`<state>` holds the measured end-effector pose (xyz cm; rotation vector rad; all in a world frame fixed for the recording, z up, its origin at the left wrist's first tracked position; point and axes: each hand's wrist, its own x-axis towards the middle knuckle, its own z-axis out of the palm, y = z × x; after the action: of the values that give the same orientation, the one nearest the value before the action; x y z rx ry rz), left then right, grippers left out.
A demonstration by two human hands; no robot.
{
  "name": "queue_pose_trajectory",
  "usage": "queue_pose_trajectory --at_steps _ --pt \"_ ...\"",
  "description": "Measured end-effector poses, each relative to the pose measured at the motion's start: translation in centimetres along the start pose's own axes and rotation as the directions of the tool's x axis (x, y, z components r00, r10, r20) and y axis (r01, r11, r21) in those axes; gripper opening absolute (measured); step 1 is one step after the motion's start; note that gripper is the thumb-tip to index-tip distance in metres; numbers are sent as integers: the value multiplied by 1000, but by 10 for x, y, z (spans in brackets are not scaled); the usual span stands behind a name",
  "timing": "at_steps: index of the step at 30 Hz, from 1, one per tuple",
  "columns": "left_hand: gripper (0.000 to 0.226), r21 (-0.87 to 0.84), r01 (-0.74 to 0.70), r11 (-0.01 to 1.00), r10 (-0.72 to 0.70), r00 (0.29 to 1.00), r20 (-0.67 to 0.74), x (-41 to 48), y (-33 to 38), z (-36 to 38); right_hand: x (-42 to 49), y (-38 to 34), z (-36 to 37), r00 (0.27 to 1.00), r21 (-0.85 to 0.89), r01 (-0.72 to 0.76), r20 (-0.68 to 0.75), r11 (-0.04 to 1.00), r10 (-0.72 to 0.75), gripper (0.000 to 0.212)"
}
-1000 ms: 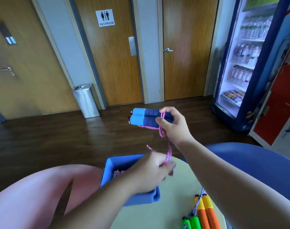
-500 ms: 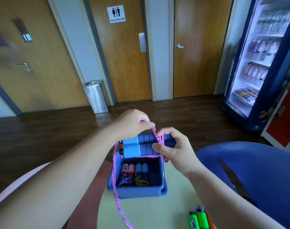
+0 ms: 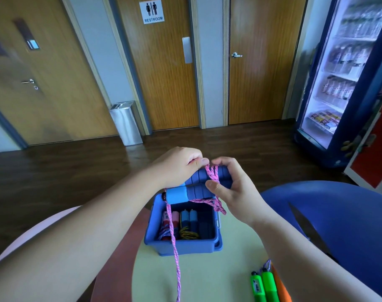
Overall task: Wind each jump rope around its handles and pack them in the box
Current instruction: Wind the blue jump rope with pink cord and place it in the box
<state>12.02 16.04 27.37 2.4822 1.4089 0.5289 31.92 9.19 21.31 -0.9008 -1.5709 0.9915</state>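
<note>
I hold a jump rope with two blue handles (image 3: 185,192) side by side above the blue box (image 3: 185,247). My right hand (image 3: 231,192) grips the handles at their right end, thumb pressing the pink rope (image 3: 211,174) wound around them. My left hand (image 3: 181,166) pinches the pink rope at the top of the handles. The loose rope (image 3: 174,247) hangs down past the box's front. Inside the box lie wound ropes with red and blue handles (image 3: 185,221).
The box stands on a small round pale-green table (image 3: 196,280). Green handles (image 3: 264,286) and an orange handle (image 3: 281,288) lie at the table's lower right. A blue chair (image 3: 338,225) is on the right, a pink seat (image 3: 44,225) on the left.
My left hand rose from near the table to the top of the handles, bringing the pink rope over them. The handles came down closer to the box. The view shifted.
</note>
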Motion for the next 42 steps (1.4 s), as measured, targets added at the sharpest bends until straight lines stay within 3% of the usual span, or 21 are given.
queue_pose_trajectory --at_steps 11,15,19,24,27,31,35,39,42 --pt "46 -114 23 993 -13 996 92 -2 -6 16 -13 10 -1 1000 -173 15 -12 985 -18 38" --pt "45 -141 13 990 4 993 120 -5 -1 19 -17 10 0 996 -362 59 -40 930 -79 38" --pt "46 -166 8 986 13 992 126 -2 0 19 -20 10 -1 997 -165 80 0 983 -82 39" --pt "45 -183 39 982 -7 985 171 -2 -5 15 -20 11 -1 999 -73 -6 38 997 8 35" --pt "43 -210 42 977 1 980 201 -2 0 10 -21 9 0 999 44 -32 36 999 30 23" --pt "35 -295 166 941 -89 962 257 -2 -10 -3 -22 12 -1 995 244 -87 -32 966 98 15" --pt "12 -528 275 804 -155 953 260 -6 -40 0 -18 5 -3 991 387 -112 -27 915 133 12" --pt "17 -710 501 496 -325 865 383 -34 -71 45 -4 -7 3 988 555 -113 -28 824 154 20" --pt "25 -666 491 561 -272 870 412 -66 -39 85 12 -9 7 979 514 -71 -127 855 158 17"
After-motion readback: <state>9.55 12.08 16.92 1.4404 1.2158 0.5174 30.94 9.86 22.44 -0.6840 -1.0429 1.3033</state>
